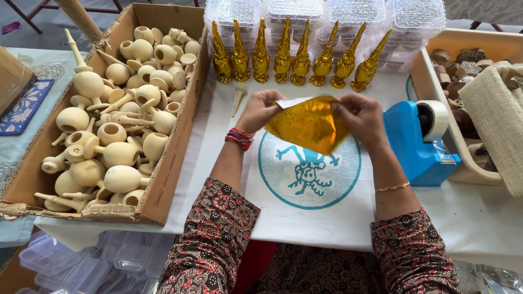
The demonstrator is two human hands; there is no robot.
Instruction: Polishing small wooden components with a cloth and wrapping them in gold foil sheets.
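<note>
Both hands pinch one sheet of gold foil [309, 124], held just above the table. Left hand [260, 109] closed on the foil's left upper edge; right hand [359, 113] closed on the right upper edge, fingers curled tight. Foil creased, white backing showing along the top. Cannot tell whether anything is inside it.

Progress, judged from the layout: eight gold-wrapped pieces [294, 57] stand in a row at the far edge, done. One bare wooden spike [238, 98] lies just left of the left hand, unwrapped. Cardboard box [163, 185] at left is heaped with bare wooden parts [117, 117], so most of the work looks left.

Blue tape dispenser [417, 141] just right of the right hand. Table covered in white cloth [479, 218] with a teal round print [308, 174] under the hands. Clear plastic boxes [327, 16] stacked behind the gold row. Tray [430, 81] at right holds small carved wooden bits and a burlap bag [498, 122].
</note>
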